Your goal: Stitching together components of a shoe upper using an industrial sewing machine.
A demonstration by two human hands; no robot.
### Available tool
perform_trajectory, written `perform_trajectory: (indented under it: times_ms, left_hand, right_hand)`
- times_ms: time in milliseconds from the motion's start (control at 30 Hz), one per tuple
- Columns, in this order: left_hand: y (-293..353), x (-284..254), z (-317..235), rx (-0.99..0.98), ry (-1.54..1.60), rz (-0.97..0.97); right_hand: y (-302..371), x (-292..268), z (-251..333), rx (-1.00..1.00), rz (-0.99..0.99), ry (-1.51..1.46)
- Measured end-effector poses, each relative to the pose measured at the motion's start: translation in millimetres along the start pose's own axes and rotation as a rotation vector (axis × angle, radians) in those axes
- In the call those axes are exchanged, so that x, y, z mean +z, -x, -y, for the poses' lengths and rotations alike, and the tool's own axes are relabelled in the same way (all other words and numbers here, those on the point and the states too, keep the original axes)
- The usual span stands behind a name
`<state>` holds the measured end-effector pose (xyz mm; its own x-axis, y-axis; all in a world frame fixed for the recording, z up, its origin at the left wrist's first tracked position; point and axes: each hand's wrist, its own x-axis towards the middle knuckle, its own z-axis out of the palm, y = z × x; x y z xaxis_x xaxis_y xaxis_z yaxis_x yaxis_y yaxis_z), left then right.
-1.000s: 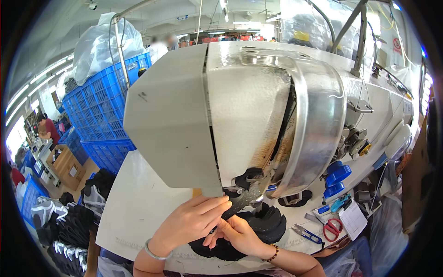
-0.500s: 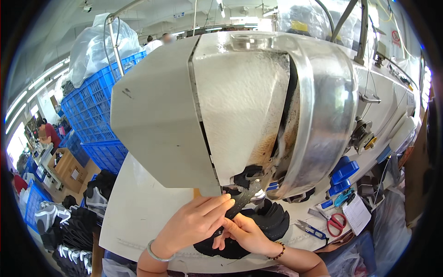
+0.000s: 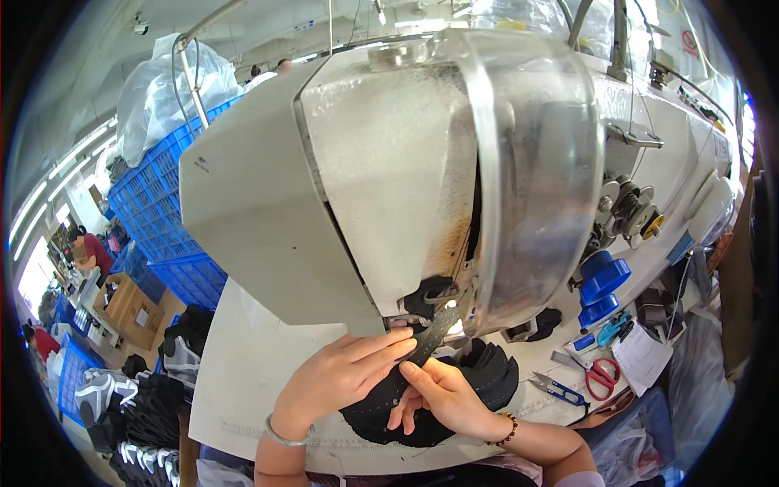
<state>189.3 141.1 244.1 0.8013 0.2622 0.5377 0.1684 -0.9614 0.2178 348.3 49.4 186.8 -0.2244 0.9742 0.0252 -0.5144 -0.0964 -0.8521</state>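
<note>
The pale head of a sewing machine [image 3: 381, 170] fills the middle of the view. Under its needle area runs a curved black strip with stitch marks [image 3: 438, 333], part of a black fabric piece whose kind I cannot make out. My left hand [image 3: 345, 375] lies along the strip's left side, fingers stretched out and close together, the tips touching it below the machine head. With thumb on top and fingers curled beneath, my right hand [image 3: 450, 399] pinches the near part of the strip. Several layered black pieces [image 3: 491, 375] lie behind and beside the right hand.
On the table at right are blue-handled thread snips [image 3: 561, 391], red-handled scissors [image 3: 602, 377] and a paper sheet [image 3: 641, 357]. Black and grey shoe uppers [image 3: 150, 410] are heaped at left. Blue crates [image 3: 158, 191] stand behind them. Another person [image 3: 99, 253] works far left.
My view has shifted, so the machine appears further left. The right hand's fingers have spread somewhat below the strip, with its thumb higher on it. The left hand stays against the strip.
</note>
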Motion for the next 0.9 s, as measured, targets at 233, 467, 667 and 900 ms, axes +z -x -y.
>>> perform_trajectory:
  times_ms: [233, 467, 667, 900]
  left_hand:
    - [1.1, -1.6, -9.5, -0.014, -0.063, -0.007]
    - [-1.0, 2.0, -17.6, 0.028, -0.141, -0.032]
    - [-4.3, 9.8, -27.1, 0.064, -0.217, -0.063]
    - [-8.3, 25.2, -35.3, 0.069, -0.337, -0.135]
  right_hand:
    - [2.3, -0.9, -4.3, -0.055, -0.011, 0.155]
    - [10.1, 0.3, 4.5, -0.041, -0.002, 0.121]
    - [16.9, -10.3, 6.6, -0.022, -0.026, 0.199]
    - [23.4, -9.2, 27.8, 0.042, -0.079, 0.238]
